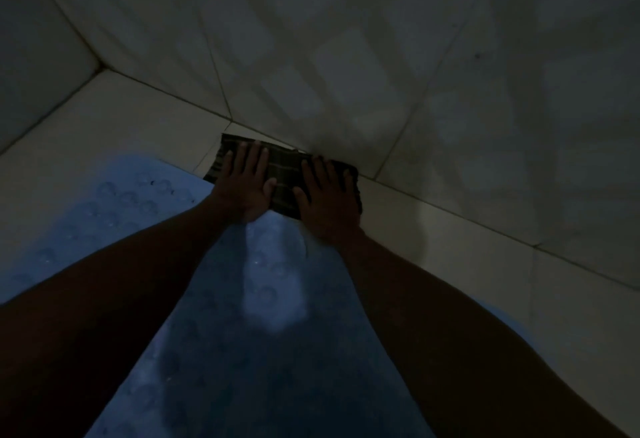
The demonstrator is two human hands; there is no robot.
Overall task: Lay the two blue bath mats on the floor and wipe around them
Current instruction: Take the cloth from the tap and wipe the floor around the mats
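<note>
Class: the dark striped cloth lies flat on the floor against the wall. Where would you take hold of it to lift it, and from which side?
Grip the dark striped cloth at its near edge by the blue bath mat, coming from the person's side. The wall blocks its far edge, and both flat hands, left hand and right hand, already rest there.

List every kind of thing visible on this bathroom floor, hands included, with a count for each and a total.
Blue bath mat: 1 region seen; whether it is one mat or two cannot be told
Dark striped cloth: 1
Hands, left hand and right hand, fingers flat on the cloth: 2
Total: 4
</note>
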